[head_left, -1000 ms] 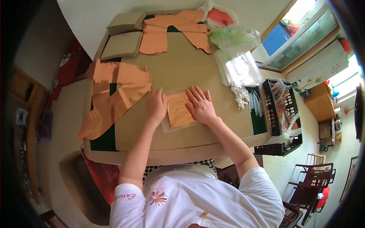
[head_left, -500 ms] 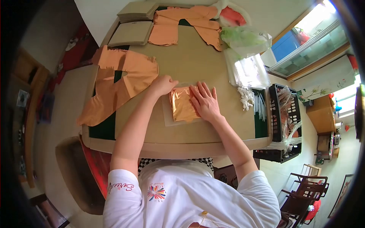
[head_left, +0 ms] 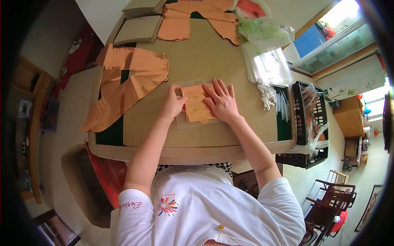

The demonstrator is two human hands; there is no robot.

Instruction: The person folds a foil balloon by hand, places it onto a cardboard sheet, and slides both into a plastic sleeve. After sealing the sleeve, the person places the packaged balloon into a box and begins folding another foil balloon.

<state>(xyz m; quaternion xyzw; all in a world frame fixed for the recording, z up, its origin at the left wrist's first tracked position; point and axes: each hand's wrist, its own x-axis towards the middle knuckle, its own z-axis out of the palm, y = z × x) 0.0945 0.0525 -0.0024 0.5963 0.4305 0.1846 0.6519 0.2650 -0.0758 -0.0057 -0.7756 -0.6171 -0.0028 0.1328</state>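
Note:
A folded copper-coloured foil balloon (head_left: 196,107) lies on the table in front of me, its top face a crinkled matte orange. Under it, a clear plastic sheet or bag (head_left: 184,124) sticks out along the lower edge. My left hand (head_left: 173,104) is at the packet's left edge, thumb and fingers pinched on the foil. My right hand (head_left: 223,102) lies flat over the packet's right side, fingers spread and palm down. To the left, a flat, unfolded foil balloon (head_left: 143,76) is spread out.
More flat orange foil balloons (head_left: 174,28) lie at the far edge beside stacked grey-brown boards (head_left: 138,29). At right are clear plastic bags (head_left: 269,67), a white ribbon bundle (head_left: 266,96) and thin straws (head_left: 282,104). A black crate (head_left: 310,123) stands beyond the table (head_left: 213,53).
My left hand has moved from above the packet's upper left corner down to its left edge. The packet's top face has turned from shiny copper to matte orange. My right hand stays on it.

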